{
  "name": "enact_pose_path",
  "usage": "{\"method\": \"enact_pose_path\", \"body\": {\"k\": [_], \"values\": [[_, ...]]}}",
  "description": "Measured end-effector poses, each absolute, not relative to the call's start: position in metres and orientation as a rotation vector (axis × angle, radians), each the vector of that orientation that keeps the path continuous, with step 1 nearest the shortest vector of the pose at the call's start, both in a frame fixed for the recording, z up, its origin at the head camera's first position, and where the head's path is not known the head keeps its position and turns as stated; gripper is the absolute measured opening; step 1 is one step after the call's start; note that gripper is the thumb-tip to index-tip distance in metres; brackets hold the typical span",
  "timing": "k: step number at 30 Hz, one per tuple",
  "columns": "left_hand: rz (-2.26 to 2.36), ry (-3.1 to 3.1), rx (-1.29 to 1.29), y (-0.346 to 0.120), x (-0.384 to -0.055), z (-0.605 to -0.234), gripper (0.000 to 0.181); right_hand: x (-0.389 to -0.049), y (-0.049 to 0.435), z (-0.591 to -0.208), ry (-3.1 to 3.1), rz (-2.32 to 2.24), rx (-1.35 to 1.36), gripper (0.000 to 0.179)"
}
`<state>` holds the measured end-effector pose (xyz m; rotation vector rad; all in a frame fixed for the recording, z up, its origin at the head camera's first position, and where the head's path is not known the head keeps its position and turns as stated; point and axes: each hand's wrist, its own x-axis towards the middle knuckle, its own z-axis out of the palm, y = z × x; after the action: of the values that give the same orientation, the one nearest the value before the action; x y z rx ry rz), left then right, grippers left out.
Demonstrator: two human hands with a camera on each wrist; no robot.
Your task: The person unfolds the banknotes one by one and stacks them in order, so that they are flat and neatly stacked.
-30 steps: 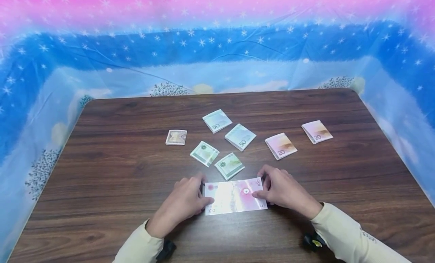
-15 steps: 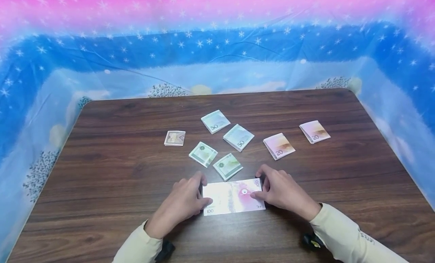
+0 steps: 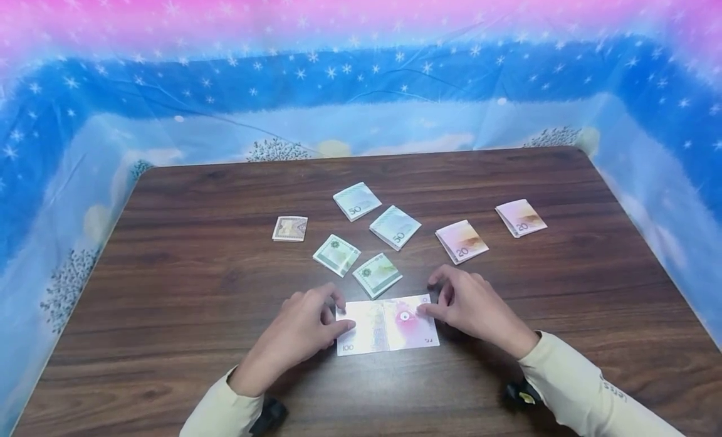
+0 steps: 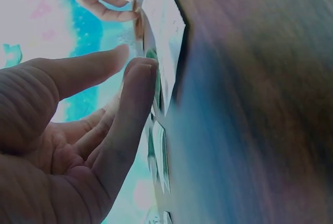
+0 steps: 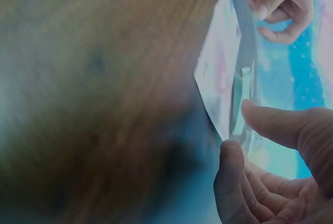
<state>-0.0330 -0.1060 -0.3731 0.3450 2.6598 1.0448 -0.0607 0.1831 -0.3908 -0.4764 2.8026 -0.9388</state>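
Note:
A pinkish 100 banknote [image 3: 389, 324] lies unfolded on the wooden table, a crease down its middle and glare on its left half. My left hand [image 3: 304, 327] hovers at its left end, thumb over the note in the head view. In the left wrist view a small gap parts thumb and forefinger, with the note beyond them. My right hand [image 3: 476, 305] is at the other end, its thumb near the top right corner. The right wrist view shows the forefinger [image 5: 231, 156] beside a corner of the note, the thumb apart. Neither hand pinches it.
Two folded green notes [image 3: 378, 275] lie just behind the banknote. Farther back are two folded 50 notes [image 3: 396, 227], with two folded 20 notes [image 3: 461, 241] to the right and a small brownish folded note [image 3: 290, 229] to the left. A snowflake-patterned cloth [image 3: 361, 73] surrounds the table [image 3: 169, 311].
Both hands have loosened from the banknote's ends; the right hand has shifted slightly up and away. The note stays flat in nearly the same place.

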Motion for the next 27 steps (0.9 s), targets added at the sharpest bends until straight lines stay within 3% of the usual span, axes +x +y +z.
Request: {"method": "enact_pose_path", "body": {"k": [9,13,27], "values": [[1.321,2.520,0.327,-0.116,-0.038,-0.375,0.014,-0.092,0.186,-0.377,2.814,-1.032,-0.465,0.028],[1.485,2.402,0.220,-0.118,-0.038,-0.377,0.019,-0.109,0.185,-0.373,2.826,-1.041,-0.442,0.028],[1.760,2.203,0.079,-0.118,-0.041,-0.377,0.027,-0.156,0.173,-0.373,2.772,-1.015,-0.260,0.043]]}}
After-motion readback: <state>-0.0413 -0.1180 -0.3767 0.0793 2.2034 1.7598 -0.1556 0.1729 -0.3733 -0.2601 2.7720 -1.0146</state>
